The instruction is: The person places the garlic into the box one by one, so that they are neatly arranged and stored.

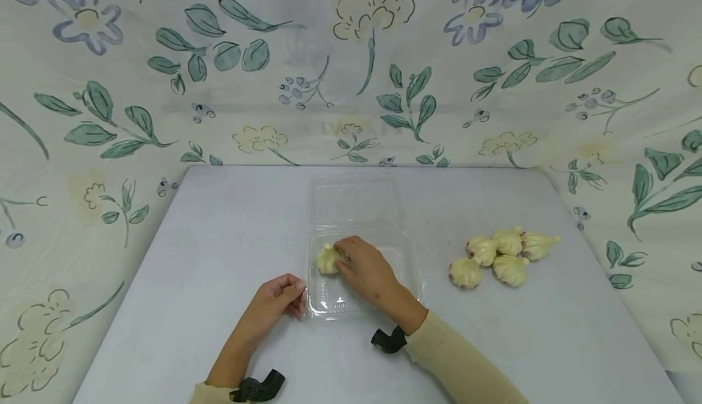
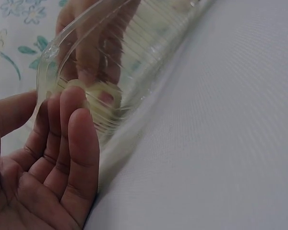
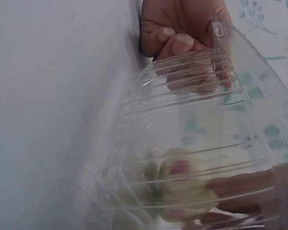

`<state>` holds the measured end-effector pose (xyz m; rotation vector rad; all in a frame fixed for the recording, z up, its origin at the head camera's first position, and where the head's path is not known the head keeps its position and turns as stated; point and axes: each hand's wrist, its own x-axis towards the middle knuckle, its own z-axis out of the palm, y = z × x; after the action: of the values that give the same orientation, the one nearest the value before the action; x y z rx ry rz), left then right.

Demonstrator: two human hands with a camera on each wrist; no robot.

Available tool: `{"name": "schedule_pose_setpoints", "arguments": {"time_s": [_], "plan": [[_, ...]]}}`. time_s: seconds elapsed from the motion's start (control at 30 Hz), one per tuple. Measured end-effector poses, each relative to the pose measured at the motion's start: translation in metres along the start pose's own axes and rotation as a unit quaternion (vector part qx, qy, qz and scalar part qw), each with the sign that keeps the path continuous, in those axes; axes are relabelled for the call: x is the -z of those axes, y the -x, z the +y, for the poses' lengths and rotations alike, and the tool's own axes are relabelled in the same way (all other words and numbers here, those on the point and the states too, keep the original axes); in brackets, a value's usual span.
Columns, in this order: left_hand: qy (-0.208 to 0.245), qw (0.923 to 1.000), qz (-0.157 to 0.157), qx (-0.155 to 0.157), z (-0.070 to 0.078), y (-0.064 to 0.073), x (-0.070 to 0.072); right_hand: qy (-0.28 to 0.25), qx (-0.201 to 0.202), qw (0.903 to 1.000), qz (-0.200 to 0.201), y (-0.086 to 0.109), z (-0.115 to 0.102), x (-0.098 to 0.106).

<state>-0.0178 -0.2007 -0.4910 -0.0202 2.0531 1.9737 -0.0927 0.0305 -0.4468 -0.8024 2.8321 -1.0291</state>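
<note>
A clear plastic clamshell container [image 1: 328, 299] stands open on the table, its lid [image 1: 353, 202] laid back on the far side. My left hand [image 1: 276, 297] is at its left side; in the left wrist view thumb and fingers pinch the rim. My right hand [image 1: 374, 275] reaches into the base and holds a garlic bulb [image 1: 326, 260] by its right side, near the left wall. Through the ribbed plastic in the right wrist view, that bulb shows pale with pinkish patches, and fingertips touch it.
Several more garlic bulbs [image 1: 510, 270] lie grouped on the white table [image 1: 219, 227] to the right of the container. Flowered cloth [image 1: 307, 124] rises behind the table's far edge and hangs along both sides.
</note>
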Motion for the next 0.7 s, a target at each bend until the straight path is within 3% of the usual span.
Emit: {"name": "schedule_pose_setpoints", "arguments": {"time_s": [0.7], "plan": [[0.002, 0.9997, -0.012, -0.019, 0.0, 0.001, 0.002, 0.019, -0.006, 0.9998, 0.006, 0.008, -0.007, 0.014]]}}
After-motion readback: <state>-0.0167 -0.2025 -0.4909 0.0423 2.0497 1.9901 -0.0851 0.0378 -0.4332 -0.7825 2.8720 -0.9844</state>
